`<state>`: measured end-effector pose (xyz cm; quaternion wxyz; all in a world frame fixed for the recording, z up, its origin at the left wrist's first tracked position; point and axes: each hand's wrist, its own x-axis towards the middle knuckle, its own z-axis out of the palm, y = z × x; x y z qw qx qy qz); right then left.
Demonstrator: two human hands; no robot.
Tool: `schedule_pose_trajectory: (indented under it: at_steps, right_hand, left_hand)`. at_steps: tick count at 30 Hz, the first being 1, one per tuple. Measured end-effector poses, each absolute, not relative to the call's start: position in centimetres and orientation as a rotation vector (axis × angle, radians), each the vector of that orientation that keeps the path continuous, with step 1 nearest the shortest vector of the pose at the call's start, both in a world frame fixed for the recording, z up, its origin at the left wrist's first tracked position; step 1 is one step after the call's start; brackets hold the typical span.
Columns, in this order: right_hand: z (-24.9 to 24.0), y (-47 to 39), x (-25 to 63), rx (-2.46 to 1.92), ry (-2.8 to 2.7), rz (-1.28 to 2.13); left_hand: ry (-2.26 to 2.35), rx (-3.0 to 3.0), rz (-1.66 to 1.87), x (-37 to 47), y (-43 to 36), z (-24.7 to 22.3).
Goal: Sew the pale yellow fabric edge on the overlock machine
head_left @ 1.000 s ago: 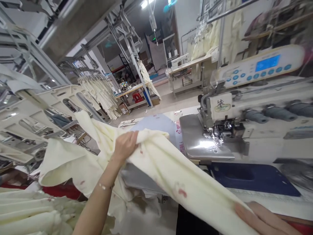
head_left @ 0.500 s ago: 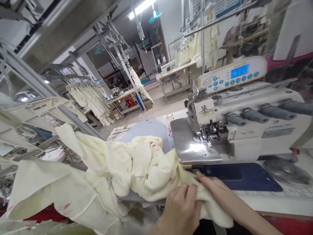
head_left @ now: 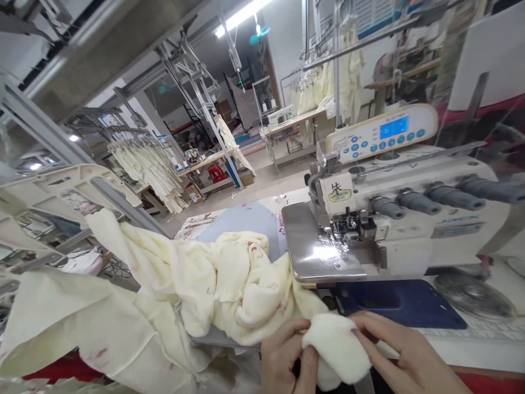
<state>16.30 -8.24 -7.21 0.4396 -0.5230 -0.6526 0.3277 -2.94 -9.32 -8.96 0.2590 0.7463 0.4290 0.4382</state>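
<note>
Where the pale cream garment point(head_left: 229, 279) reaches the near edge of the worktable point(head_left: 471, 339), one soft, fleecy end of it is folded into a rounded lobe and pinched between both hands. The fabric is thick and napped, pale yellow-white, scattered with small faint red-pink printed marks; it lies crumpled in loose folds on the left part of the table, just left of the machine's bed, and trails off the left edge in a long draped length toward the near left corner. The left hand point(head_left: 287, 358) grips the folded end from the left, thumb and fingers closed on the cloth. The right hand point(head_left: 404, 355) grasps the same end from the right, its fingers bent over the fabric's edge. Just beyond the hands lies a dark blue mat point(head_left: 397, 303), and behind it stands an overlock sewing machine point(head_left: 410, 224) with a polished metal plate point(head_left: 315, 251) and, on top, a control panel point(head_left: 381, 137) with a lit blue screen. Farther off to the left, rows of cream garments point(head_left: 147, 164) hang on rails; another sewing table point(head_left: 291, 120) stands at the far middle.
</note>
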Motion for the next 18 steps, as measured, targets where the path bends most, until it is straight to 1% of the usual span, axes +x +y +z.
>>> schedule_pose_trajectory:
  at_steps: [2, 5, 9, 12, 14, 16, 18]
  right_hand:
    - [-7.3, -8.2, 16.6, -1.302, -1.679, 0.715]
    - [-7.3, -8.1, 17.1, -1.259, -1.818, 0.63]
    - [-7.0, -7.9, 17.1, -1.184, -1.95, 0.644]
    - [-6.9, -7.8, 16.6, -1.188, -1.949, 0.626]
    - [-7.2, -8.1, 16.2, -1.255, -1.896, 0.555]
    - [-8.0, -8.6, 15.9, -1.362, -1.81, 0.451]
    - [-9.0, -9.3, 15.8, -1.462, -1.73, 0.37]
  left_hand:
    - [1.064, 2.174, 1.219, -3.5, -9.1, -8.4]
    - [0.951, 2.378, 1.098, -3.8, -8.7, -6.8]
    - [1.041, 2.45, 1.035, -2.5, -8.3, -5.4]
    - [1.089, 2.449, 0.745, -1.4, -7.7, -4.6]
    - [1.101, 2.35, 0.641, -1.1, -7.1, -3.9]
    - [1.155, 2.242, 0.688, -1.1, -6.6, -3.6]
    - [1.216, 2.198, 0.811, -1.0, -6.3, -3.6]
